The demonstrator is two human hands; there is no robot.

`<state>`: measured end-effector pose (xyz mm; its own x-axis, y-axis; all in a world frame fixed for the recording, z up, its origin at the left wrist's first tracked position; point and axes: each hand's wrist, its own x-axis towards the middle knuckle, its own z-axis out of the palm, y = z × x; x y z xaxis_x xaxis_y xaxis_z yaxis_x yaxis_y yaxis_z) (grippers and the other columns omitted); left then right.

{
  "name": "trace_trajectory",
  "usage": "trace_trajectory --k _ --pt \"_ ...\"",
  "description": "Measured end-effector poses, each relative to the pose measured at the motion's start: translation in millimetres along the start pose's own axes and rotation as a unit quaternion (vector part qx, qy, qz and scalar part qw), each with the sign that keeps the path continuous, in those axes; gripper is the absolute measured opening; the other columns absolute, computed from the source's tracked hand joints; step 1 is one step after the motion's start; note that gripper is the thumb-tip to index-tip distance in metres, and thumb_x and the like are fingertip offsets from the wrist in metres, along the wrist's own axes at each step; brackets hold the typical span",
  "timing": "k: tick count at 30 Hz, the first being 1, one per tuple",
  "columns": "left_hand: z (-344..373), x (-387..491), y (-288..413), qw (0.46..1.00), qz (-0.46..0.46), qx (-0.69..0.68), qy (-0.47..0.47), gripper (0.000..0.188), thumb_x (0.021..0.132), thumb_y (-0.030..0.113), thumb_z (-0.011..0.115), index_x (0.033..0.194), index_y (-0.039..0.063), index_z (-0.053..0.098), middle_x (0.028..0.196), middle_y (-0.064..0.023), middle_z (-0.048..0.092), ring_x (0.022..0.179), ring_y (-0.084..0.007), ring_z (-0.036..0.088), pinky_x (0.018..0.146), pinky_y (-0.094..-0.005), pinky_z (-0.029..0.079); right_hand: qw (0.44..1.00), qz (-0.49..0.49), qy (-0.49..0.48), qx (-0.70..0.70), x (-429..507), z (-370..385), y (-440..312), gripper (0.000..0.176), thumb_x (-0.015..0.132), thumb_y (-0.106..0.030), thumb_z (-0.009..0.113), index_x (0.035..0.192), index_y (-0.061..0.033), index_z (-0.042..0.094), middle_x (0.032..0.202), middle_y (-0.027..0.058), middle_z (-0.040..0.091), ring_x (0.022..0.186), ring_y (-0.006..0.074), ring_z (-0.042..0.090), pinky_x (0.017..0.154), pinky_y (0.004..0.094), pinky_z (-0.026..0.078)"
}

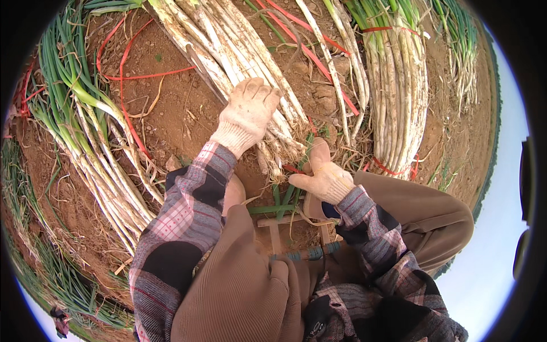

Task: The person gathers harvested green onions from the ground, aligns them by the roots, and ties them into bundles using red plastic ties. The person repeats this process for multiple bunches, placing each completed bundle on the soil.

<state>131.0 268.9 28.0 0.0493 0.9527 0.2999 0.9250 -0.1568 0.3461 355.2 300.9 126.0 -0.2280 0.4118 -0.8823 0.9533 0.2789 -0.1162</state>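
A large bundle of long green onions [239, 47] lies slantwise on the soil before me, its white stalks dirty and its roots towards me. Across the stalks, near the root end, my left hand [250, 111] in a pale knit glove curls its fingers down on them; the fingertips are hidden. Beside the roots [295, 149] is my right hand [327, 173], also gloved, with thumb and forefinger spread apart; its other fingers are partly hidden. A short length of red strap [294, 169] shows between the roots and this hand.
Tied green onions [397, 94] stand out at the right, with red straps around them. Loose stalks [335, 68] lie beside them. More green onions [102, 171] lie left, near a looped red strap [122, 77]. Below me is a low seat frame [275, 235]. A person [60, 320] appears far off.
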Motion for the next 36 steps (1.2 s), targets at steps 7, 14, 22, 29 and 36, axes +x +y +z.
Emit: trace_trajectory --k 7,14,22,29,36 --pt "-32.7 -35.2 26.9 0.833 -0.48 -0.181 -0.207 0.055 0.091 0.054 0.069 0.114 0.004 0.073 0.104 -0.0183 0.077 0.1 -0.0354 0.074 0.089 -0.0453 0.055 0.875 0.008 -0.06 0.481 19.0 51.6 -22.6 0.034 0.093 -0.03 0.074 0.104 0.002 0.072 0.086 0.0092 0.074 0.072 0.0134 0.071 0.064 0.0284 0.057" --pt "-10.0 -40.6 11.1 0.715 -0.544 -0.349 -0.267 0.07 0.086 0.064 0.062 0.104 -0.002 0.075 0.097 -0.0216 0.076 0.099 -0.0375 0.073 0.089 -0.0452 0.054 0.989 -0.086 0.124 -0.004 22.7 28.9 -49.8 0.027 0.097 -0.03 0.071 0.102 -0.0028 0.071 0.085 0.0122 0.076 0.076 0.0206 0.073 0.067 0.0364 0.058" --pt "1.6 -51.2 12.9 0.737 -0.535 -0.355 -0.214 0.061 0.089 0.058 0.061 0.092 -0.001 0.075 0.087 -0.0183 0.075 0.089 -0.0353 0.073 0.083 -0.0448 0.054 0.943 -0.114 0.311 -0.017 45.4 -36.5 -80.2 0.053 0.086 -0.035 0.077 0.127 -0.0033 0.062 0.119 0.0257 0.071 0.105 0.0412 0.072 0.087 0.0491 0.059" --pt "6.1 -53.3 17.4 0.642 -0.603 -0.436 -0.187 0.047 0.092 0.047 0.066 0.09 0.0 0.072 0.076 -0.0108 0.072 0.066 -0.0207 0.071 0.065 -0.0353 0.056 0.988 -0.072 0.094 -0.099 97.1 -70.3 -112.1 0.056 0.075 -0.037 0.08 0.117 -0.0005 0.072 0.118 0.0259 0.073 0.112 0.0378 0.071 0.097 0.0448 0.057" --pt "-7.4 -50.5 21.3 0.576 -0.625 -0.506 -0.147 0.047 0.093 0.045 0.07 0.09 -0.001 0.067 0.074 -0.007 0.066 0.062 -0.0162 0.066 0.06 -0.032 0.056 0.974 -0.136 0.159 0.086 117.1 -53.9 -100.7 0.067 0.075 -0.048 0.079 0.12 0.0003 0.07 0.117 0.0266 0.072 0.111 0.0392 0.07 0.098 0.0442 0.054"
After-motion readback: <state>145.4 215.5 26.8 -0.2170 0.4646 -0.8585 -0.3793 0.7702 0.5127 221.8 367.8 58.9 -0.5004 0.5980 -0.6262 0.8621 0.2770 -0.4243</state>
